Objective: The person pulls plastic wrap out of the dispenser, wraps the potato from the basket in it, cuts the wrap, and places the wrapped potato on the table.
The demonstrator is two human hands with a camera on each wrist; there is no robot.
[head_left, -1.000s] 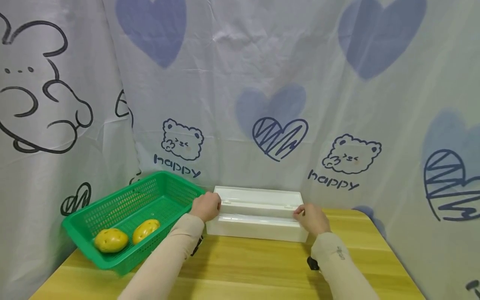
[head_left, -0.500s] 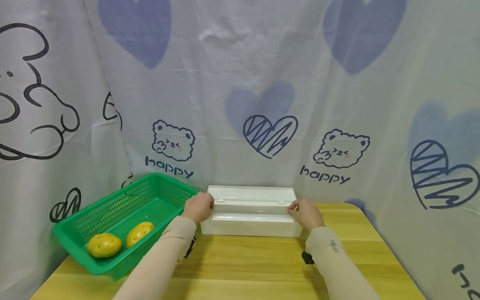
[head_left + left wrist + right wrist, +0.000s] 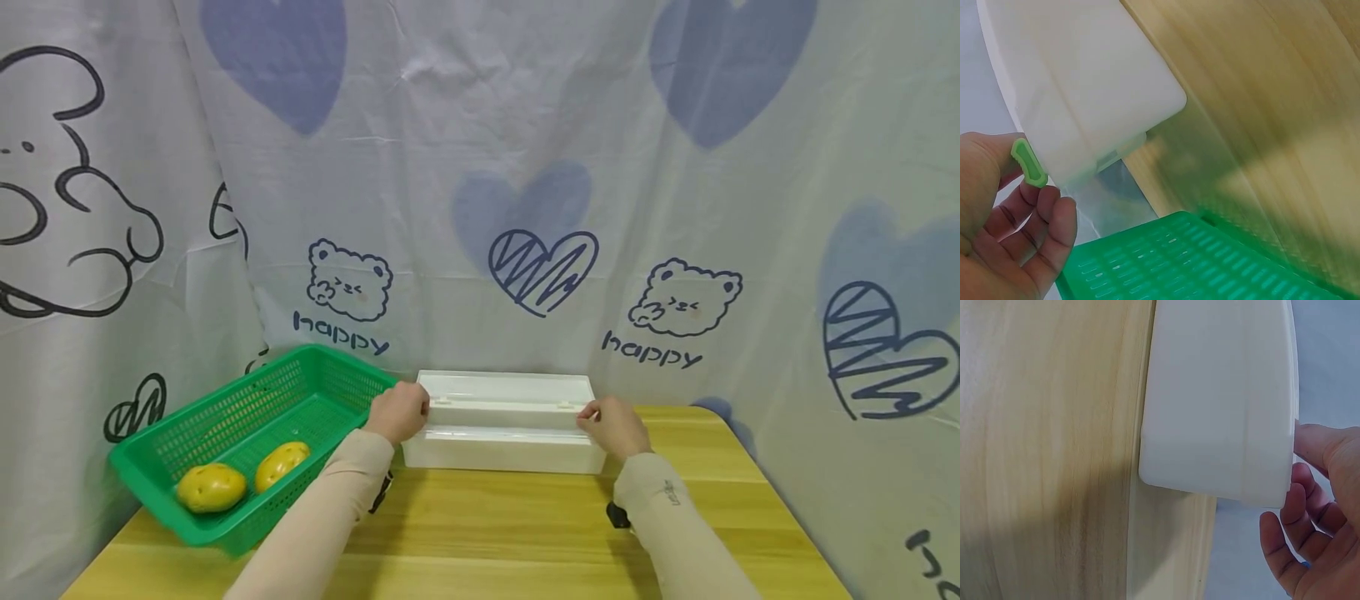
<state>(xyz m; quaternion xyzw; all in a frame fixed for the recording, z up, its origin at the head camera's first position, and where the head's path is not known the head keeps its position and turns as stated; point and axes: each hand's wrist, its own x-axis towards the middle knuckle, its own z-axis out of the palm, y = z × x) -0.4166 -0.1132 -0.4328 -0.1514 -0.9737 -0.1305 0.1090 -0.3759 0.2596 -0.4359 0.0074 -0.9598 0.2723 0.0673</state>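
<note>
A white lidded box [image 3: 502,456] stands on the wooden table, its flap-like lid [image 3: 502,414] partly raised along the length. My left hand [image 3: 400,412] grips the left end of this lid. There, in the left wrist view, a small light green tab [image 3: 1030,164] sits between thumb and index finger. At the lid's right end, my right hand [image 3: 615,427] pinches the edge; the right wrist view shows its thumb on the upper side and bent fingertips at the corner [image 3: 1275,497]. The inside of the box is mostly hidden.
A green perforated basket [image 3: 161,433] stands at the left, close to my left hand, with two yellow potatoes [image 3: 212,488] in it. Behind the box hangs a printed white curtain [image 3: 450,125]. The wooden table top [image 3: 480,533] extends in front.
The head view has shifted a little, so the scene sits slightly further left than a second ago. Both hands keep their hold on the lid, with no clear movement of the box.
</note>
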